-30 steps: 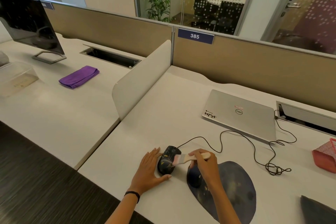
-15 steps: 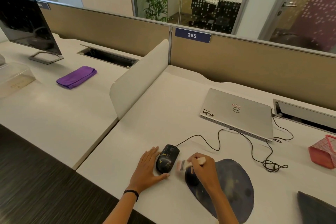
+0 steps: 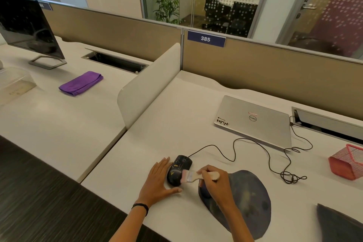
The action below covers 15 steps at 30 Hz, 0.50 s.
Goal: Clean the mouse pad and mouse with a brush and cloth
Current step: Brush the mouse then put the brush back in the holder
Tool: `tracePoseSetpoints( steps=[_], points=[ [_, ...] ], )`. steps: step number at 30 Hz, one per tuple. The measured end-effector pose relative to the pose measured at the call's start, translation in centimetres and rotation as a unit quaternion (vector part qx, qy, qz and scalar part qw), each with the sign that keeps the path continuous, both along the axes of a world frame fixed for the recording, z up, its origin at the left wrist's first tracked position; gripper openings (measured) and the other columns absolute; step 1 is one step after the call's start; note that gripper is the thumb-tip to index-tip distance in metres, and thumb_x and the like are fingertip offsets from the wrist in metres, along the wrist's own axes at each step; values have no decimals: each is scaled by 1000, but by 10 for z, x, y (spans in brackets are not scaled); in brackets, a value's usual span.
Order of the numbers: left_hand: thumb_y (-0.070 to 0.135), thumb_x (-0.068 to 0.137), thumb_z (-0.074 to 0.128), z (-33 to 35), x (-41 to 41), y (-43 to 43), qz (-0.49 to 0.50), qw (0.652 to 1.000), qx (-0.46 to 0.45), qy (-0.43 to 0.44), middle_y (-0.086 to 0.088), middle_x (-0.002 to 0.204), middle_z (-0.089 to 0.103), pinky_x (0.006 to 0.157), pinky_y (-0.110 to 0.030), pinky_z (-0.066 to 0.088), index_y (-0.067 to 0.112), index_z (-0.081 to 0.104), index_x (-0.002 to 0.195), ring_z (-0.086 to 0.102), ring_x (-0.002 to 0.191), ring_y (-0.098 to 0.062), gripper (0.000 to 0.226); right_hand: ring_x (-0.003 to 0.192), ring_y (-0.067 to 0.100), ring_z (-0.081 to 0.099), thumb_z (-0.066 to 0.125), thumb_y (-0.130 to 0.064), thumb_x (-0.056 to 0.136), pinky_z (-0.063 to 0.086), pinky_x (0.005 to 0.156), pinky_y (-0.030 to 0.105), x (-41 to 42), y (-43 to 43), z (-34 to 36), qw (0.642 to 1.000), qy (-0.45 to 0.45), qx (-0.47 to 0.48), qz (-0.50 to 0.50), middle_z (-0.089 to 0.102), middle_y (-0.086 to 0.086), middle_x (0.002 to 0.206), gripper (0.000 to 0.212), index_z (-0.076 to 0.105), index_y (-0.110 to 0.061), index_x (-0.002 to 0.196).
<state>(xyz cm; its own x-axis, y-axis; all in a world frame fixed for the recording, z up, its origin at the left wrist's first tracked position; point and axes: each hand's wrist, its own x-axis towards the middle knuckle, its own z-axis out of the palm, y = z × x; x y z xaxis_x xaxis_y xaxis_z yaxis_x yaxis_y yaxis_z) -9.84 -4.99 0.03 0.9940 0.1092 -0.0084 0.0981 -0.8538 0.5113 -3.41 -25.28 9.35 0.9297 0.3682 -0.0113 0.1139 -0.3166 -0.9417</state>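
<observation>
A black wired mouse lies on the white desk, just left of a dark round mouse pad. My left hand cups the mouse's left and near side, fingers spread, steadying it. My right hand grips the pale handle of a small brush, whose pinkish bristles rest on the mouse's right side. A folded purple cloth lies on the neighbouring desk at the far left, well out of either hand's reach.
The mouse cable loops back to a closed silver laptop. A red mesh basket stands at the right edge. A white divider separates the desks, with a monitor far left. A dark object sits bottom right.
The brush has swept back and forth over the mouse: off its right side half a second ago, now on it again. My left hand has stayed against the mouse.
</observation>
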Motion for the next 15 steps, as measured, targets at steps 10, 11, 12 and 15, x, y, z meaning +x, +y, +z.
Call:
tracePoseSetpoints(
  steps=[10, 11, 12, 15],
  points=[
    [87, 65, 43, 0, 0, 0, -2, 1000, -3, 2, 15, 152, -2, 111, -12, -18, 27, 13, 146, -5, 142, -2, 105, 48, 11, 58, 52, 3, 85, 45, 50, 21, -3, -7, -10, 998, 50, 0, 24, 64, 1, 54, 28, 69, -12, 68],
    [87, 65, 43, 0, 0, 0, -2, 1000, -3, 3, 15, 152, -2, 111, -11, -19, 26, 14, 147, -5, 142, -2, 106, 51, 12, 59, 53, 2, 87, 45, 51, 19, -4, -6, -11, 999, 41, 11, 15, 66, 2, 58, 26, 70, -12, 72],
    [87, 65, 43, -1, 0, 0, -2, 1000, -2, 2, 15, 153, -1, 111, -11, -18, 24, 15, 147, -4, 142, -2, 107, 54, 12, 60, 53, 0, 88, 45, 53, 18, -6, -5, -10, 999, 34, 16, 11, 68, 3, 62, 25, 71, -14, 77],
    [87, 66, 42, -1, 1, 1, 0, 1000, 4, -3, 15, 152, 0, 112, -13, -17, 23, 17, 147, -4, 142, -2, 106, 51, 9, 58, 52, -1, 88, 44, 52, 16, -10, -4, -12, 999, 46, 6, 3, 68, 6, 58, 26, 70, -17, 79]
  ],
)
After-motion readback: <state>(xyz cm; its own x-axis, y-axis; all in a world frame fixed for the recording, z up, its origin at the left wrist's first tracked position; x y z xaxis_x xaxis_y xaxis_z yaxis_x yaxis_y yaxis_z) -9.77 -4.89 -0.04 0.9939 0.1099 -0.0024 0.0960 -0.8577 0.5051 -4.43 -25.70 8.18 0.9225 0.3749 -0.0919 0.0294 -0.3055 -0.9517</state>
